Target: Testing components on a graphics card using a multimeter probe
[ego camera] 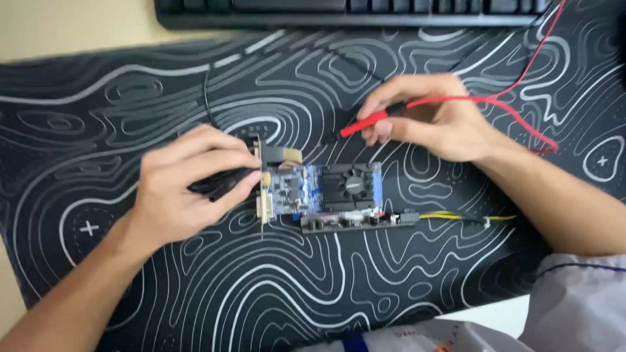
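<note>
Mat [404, 287] – black, white contours, keyboard [352, 13] above

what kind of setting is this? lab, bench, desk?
Likely a computer desk used as an electronics bench: a keyboard lies at the far edge, a patterned desk mat covers the top, and a circuit card lies on the mat with a red probe above it.

1 circuit card [313, 189], 2 probes, red [364, 122] and black [222, 182], 1 keyboard [352, 12].

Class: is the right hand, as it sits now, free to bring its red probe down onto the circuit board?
Probably yes: the right hand holds the red probe just above the circuit board, with nothing between them.
</note>
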